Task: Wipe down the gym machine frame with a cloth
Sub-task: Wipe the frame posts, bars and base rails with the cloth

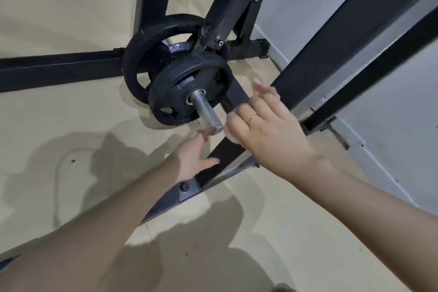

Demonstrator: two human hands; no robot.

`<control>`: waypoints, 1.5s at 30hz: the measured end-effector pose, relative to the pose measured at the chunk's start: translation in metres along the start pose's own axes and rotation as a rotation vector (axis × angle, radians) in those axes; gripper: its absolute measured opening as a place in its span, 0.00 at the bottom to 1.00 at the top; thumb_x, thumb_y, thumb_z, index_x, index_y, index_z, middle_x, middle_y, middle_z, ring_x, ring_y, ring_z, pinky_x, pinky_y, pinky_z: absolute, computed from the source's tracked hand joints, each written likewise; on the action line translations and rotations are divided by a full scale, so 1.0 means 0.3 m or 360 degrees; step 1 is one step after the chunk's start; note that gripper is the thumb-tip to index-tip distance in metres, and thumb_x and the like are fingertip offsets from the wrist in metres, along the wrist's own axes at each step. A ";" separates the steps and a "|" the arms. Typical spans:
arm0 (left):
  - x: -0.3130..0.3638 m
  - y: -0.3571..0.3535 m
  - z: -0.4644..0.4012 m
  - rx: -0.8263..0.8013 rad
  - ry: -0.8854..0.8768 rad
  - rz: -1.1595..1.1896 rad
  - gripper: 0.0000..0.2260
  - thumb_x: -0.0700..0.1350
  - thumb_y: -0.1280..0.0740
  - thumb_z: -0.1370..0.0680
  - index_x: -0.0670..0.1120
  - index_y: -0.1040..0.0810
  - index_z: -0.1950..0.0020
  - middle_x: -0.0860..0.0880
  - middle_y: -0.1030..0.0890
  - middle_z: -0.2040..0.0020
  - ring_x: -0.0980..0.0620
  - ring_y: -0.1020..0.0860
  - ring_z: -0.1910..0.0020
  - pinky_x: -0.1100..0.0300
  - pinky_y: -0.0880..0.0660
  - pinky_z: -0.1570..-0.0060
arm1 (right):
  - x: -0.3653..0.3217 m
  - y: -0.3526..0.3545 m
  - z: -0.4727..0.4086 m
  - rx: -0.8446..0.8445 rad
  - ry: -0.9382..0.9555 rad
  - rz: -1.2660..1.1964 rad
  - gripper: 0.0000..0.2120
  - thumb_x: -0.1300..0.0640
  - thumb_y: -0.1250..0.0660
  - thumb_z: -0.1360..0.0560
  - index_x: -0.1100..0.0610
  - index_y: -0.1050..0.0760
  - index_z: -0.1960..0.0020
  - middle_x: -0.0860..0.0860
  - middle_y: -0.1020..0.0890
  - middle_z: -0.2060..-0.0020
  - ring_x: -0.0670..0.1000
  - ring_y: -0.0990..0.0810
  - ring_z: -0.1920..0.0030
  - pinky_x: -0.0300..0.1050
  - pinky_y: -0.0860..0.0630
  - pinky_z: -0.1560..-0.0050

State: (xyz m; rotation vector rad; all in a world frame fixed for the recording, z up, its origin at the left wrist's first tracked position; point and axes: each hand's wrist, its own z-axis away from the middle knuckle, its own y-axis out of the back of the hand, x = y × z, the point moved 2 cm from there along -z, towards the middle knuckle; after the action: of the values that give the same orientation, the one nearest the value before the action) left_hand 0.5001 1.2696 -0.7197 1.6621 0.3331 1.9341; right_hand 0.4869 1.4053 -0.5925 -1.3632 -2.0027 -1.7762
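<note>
My right hand lies over the low slanted bar of the machine frame, fingers spread fairly flat and blurred at the tips. The cloth shows only as a white scrap at the left edge of my palm, trapped between hand and bar; most of it is hidden beneath my hand. My left hand reaches in from the near left, fingers loose and apart, holding nothing; one fingertip sits just beside the end of the steel peg that carries the two black weight plates.

To wipe well here, I judge that I should keep my palm flat so the cloth stays spread, and push along the length of the bar, not across it, following it down toward the bolted foot bracket on the near floor. My left hand could steady me on the peg, though I should keep it clear of the plates. The taller dark posts on the right, by the pale wall, look like the next surfaces to cover. The cloth could bunch up or slip out unless I press evenly.
</note>
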 end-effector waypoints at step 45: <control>0.891 -0.042 0.064 0.1561 0.0402 -0.0006 0.16 0.44 0.35 0.21 0.55 0.27 0.34 0.60 0.25 0.37 0.57 0.29 0.35 0.60 0.32 0.38 | 0.583 -0.004 0.118 0.0581 -0.0436 -0.3591 0.18 0.43 0.48 0.19 0.31 0.44 0.30 0.40 0.32 0.36 0.42 0.33 0.35 0.43 0.36 0.31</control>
State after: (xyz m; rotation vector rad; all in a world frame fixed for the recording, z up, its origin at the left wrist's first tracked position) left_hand 0.5024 1.4262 -0.5017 1.9170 1.5768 2.1137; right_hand 0.4002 1.5266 -0.4943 1.7385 -3.7510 -0.7633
